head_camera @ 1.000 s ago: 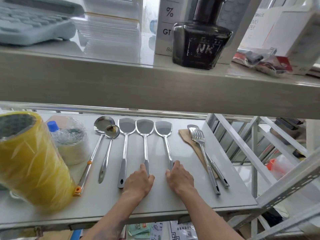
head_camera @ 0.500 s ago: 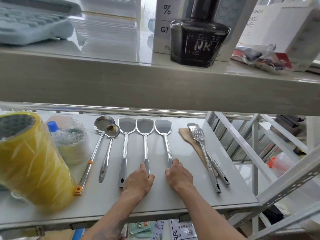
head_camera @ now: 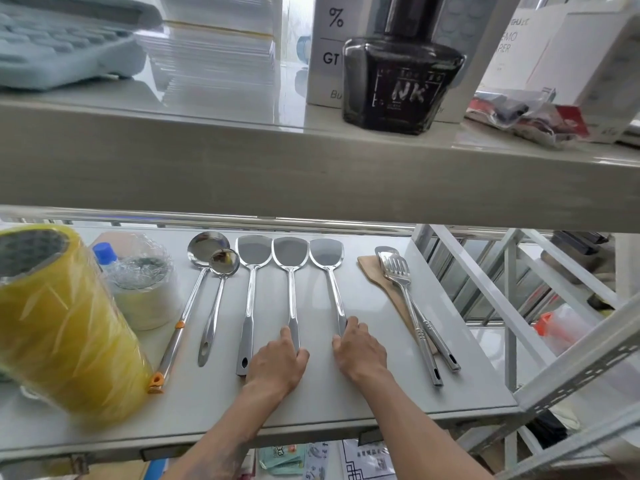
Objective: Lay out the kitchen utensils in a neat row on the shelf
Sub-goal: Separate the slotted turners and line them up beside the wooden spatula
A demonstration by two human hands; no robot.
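Observation:
On the grey shelf [head_camera: 325, 393] lies a row of steel utensils, handles toward me. From the left: a large ladle [head_camera: 207, 244] with orange handle trim, a small ladle [head_camera: 225, 262], then three spatulas. The left spatula [head_camera: 254, 251] lies free. My left hand [head_camera: 277, 362] pinches the handle end of the middle spatula [head_camera: 290, 251]. My right hand [head_camera: 360, 348] pinches the handle end of the right spatula [head_camera: 326, 253]. Further right, a slotted turner [head_camera: 394, 269] and another steel utensil lie crossed on a wooden spatula [head_camera: 367, 269].
A big yellow film roll [head_camera: 59, 323] stands at the left, with a wrapped tape roll [head_camera: 145, 292] and a blue-capped bottle [head_camera: 104, 252] behind it. The upper shelf [head_camera: 311, 174] hangs low overhead and carries an ink bottle [head_camera: 401, 74]. White frame struts [head_camera: 512, 306] border the right edge.

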